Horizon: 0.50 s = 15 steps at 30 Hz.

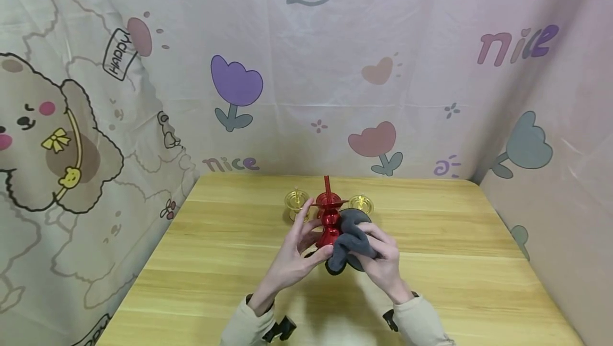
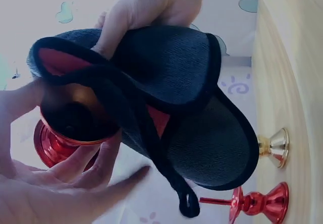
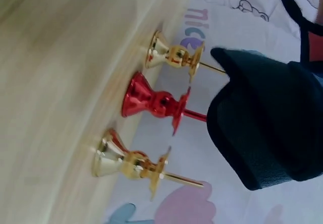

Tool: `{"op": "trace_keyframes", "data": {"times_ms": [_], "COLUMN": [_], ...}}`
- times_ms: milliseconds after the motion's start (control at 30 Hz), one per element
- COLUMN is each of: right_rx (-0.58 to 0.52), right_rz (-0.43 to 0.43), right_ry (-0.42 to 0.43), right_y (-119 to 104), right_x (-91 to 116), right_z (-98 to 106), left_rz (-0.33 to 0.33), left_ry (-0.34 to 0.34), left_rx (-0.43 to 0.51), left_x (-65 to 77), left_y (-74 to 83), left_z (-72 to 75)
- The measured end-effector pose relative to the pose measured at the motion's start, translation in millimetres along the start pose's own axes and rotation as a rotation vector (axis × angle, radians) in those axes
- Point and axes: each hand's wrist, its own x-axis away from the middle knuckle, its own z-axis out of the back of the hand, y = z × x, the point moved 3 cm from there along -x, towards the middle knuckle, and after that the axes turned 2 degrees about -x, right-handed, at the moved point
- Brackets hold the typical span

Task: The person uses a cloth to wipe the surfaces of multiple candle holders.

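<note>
My left hand [image 1: 293, 254] holds a shiny red candlestick [image 1: 330, 223] with its spike up, fingers and thumb around its lower part. In the left wrist view the hollow underside of its base faces the camera. My right hand [image 1: 384, 262] grips a folded dark grey cloth [image 1: 353, 239] with black edging and a hanging loop. The cloth lies against the candlestick's right side and, in the left wrist view, its fold covers part of the base opening. Behind the hands stand a second red candlestick [image 3: 151, 99] and two gold candlesticks [image 1: 297, 200] [image 1: 362, 203].
The three standing candlesticks form a row near the back of the wooden table [image 1: 201, 261]. A printed curtain [image 1: 306, 80] hangs behind and at both sides of the table. Black devices [image 1: 281, 329] are worn at both wrists.
</note>
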Motion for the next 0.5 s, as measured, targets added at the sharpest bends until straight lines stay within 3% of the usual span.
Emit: {"op": "trace_keyframes", "data": {"times_ms": [100, 233, 300, 500], "right_rx": [0.052, 0.087, 0.068, -0.053], "right_rz": [0.100, 0.160, 0.125, -0.104], "right_ry": [-0.004, -0.017, -0.009, 0.077], "right_y": [-3.6, -6.8, -6.7, -2.5], "right_x": [-5.4, -9.3, -8.3, 0.5], "right_z": [-1.8, -3.0, -2.8, -0.4], "left_rz": [-0.015, -0.043, -0.065, -0.080], "left_ry": [0.014, 0.028, 0.024, -0.058], "left_rx": [-0.005, 0.033, 0.062, 0.194], "left_x": [-0.2, -0.1, 0.0, -0.6], "left_y": [1.3, 2.8, 3.7, 4.3], "left_z": [-0.2, 0.2, 0.5, 0.5]}}
